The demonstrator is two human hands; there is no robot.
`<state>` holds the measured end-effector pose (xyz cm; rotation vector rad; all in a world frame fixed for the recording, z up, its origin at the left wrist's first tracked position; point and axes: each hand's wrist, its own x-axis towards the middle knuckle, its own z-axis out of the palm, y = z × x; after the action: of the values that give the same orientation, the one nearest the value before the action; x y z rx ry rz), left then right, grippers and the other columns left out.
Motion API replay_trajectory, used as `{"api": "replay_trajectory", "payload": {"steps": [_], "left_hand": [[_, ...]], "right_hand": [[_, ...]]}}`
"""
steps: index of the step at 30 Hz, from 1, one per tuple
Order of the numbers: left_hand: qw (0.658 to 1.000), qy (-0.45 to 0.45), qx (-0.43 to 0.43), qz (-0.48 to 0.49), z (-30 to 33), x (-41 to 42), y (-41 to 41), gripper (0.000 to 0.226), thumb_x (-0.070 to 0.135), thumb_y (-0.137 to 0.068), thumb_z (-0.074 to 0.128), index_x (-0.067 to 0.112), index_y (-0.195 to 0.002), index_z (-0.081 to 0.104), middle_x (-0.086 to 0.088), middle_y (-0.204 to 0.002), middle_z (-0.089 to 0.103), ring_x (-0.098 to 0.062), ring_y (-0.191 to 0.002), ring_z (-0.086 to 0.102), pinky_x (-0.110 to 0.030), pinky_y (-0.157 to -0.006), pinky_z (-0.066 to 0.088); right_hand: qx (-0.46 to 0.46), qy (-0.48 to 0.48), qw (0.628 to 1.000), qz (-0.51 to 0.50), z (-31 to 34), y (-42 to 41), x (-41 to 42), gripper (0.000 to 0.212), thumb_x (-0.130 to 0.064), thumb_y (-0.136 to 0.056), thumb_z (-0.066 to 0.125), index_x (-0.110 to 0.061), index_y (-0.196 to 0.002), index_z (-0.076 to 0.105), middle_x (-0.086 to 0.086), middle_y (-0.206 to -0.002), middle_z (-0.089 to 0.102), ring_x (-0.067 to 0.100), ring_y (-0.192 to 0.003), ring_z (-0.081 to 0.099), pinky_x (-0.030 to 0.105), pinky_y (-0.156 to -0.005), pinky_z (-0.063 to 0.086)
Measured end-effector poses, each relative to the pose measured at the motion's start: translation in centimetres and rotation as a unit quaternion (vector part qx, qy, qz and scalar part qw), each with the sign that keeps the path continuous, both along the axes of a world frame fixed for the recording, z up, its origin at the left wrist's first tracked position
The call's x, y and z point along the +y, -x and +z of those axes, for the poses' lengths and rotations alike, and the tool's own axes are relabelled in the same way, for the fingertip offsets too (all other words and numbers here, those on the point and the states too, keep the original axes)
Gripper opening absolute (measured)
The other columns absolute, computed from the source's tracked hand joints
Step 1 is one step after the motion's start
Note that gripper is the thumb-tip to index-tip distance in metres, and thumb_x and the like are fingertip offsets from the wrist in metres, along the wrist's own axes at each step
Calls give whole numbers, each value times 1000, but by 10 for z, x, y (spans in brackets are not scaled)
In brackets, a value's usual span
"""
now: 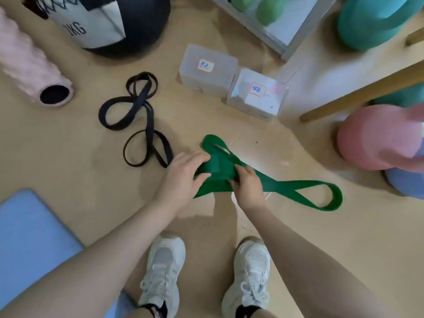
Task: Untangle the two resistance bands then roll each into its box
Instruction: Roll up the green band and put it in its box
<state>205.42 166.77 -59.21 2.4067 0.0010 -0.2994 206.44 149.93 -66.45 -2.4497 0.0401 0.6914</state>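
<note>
A wide green resistance band (284, 187) lies above the floor between my hands, folded at its left end, with a long loop trailing right. My left hand (183, 175) holds the folded part, thumb on top. My right hand (249, 184) pinches the band just right of the fold. A black resistance band (137, 115) lies apart in loose loops on the floor to the left. Two translucent plastic boxes stand behind: one (207, 70) with a label, and another (255, 94) beside it to the right.
A pink foam roller (29, 63) and a dark 2 kg ball (114, 24) lie at the far left. A blue mat (29, 237) is near left. A pink kettlebell (376, 138), a wooden leg (367, 92) and teal weights (371, 21) crowd the right. My shoes (165, 267) are below.
</note>
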Motion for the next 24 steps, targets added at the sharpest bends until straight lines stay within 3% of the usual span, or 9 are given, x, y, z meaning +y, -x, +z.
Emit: {"api": "replay_trajectory", "payload": {"steps": [7,10,12,14,16,19,21,24], "left_hand": [[999,-33,-15,15,-98,-11,-25,35,12,-81,68,5,-115,62,-9,-106,64,-25,-95,54,-22,-81,35],[998,-54,4,-24,-122,-14,-35,34,14,-85,64,6,-118,59,-9,-112,62,-25,-103,51,-21,-83,32],[991,-84,26,-97,-131,-18,-40,35,16,-89,58,7,-122,56,-9,-120,59,-26,-111,46,-25,-90,32],[982,-111,43,-146,-135,-23,-46,33,18,-91,54,7,-123,53,-8,-123,56,-25,-116,42,-29,-94,31],[979,-123,47,-153,-138,-32,-47,34,16,-91,55,5,-123,53,-9,-124,55,-26,-117,41,-30,-96,31],[979,-129,47,-153,-151,-44,-46,35,11,-88,59,2,-122,54,-13,-124,55,-31,-117,43,-35,-98,32],[979,-133,29,-153,-162,-48,-49,35,8,-86,62,0,-120,57,-16,-122,57,-34,-115,45,-39,-98,34],[976,-144,5,-164,-168,-49,-52,34,4,-81,66,-3,-115,60,-20,-119,60,-38,-112,49,-45,-95,39]], "right_hand": [[-33,-43,999,-3,-95,-15,-10,33,-21,-88,61,-2,-115,61,17,-101,63,30,-95,56,35,-83,43],[19,-126,992,17,-101,-16,-15,29,-15,-86,64,-4,-112,62,14,-92,65,28,-87,59,35,-81,47],[62,-155,984,68,-94,-12,-32,32,-13,-88,60,-8,-119,58,10,-103,66,24,-95,61,32,-88,48],[50,-111,989,79,-89,-7,-66,30,-10,-91,54,-10,-122,58,6,-116,64,20,-106,59,27,-93,44],[-26,-29,999,-8,-87,0,-110,30,-5,-91,49,-8,-118,60,9,-121,60,26,-114,53,31,-96,41],[-88,129,973,-168,-96,13,-170,38,-4,-89,46,-10,-125,55,17,-138,42,38,-125,40,41,-102,32],[-61,180,940,-282,-105,15,-195,49,-8,-91,46,-15,-139,39,19,-151,23,39,-134,27,44,-107,24],[30,157,854,-494,-115,12,-215,64,-22,-95,44,-16,-149,10,13,-157,4,34,-141,15,45,-113,22]]}}
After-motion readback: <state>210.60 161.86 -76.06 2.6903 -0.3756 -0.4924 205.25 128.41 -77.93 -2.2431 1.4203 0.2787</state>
